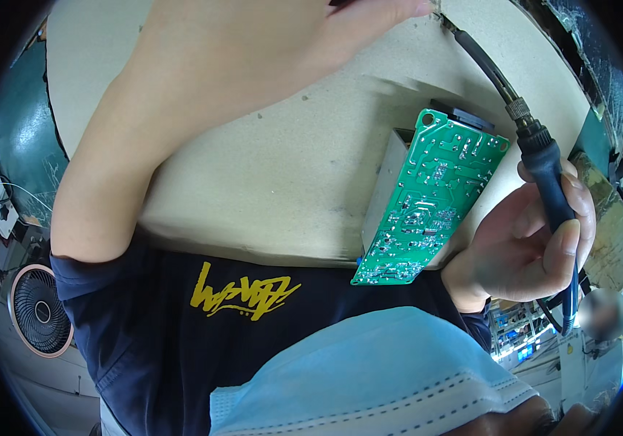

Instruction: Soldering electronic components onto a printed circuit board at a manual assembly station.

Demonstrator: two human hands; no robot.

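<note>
My right hand (533, 236) grips a soldering iron (547, 174) by its dark blue handle, with the metal shaft slanting up and away to the left. Near the iron's tip, at the top edge of the view, are the fingertips of my left hand (355, 25). Those fingers look closed, but most of them lie out of view, and what they hold cannot be made out. Between my arms a green circuit board (431, 203) stands tilted, its soldered side facing me. Behind the board show a grey metal part (385, 192) and a black part (464, 116).
A pale, round-edged work surface (268, 174) stretches beneath my hands. The iron's cable (571, 305) hangs below my right hand. At the far left stands a round fan (41, 310). Dark green surfaces (28, 116) lie beyond the left edge.
</note>
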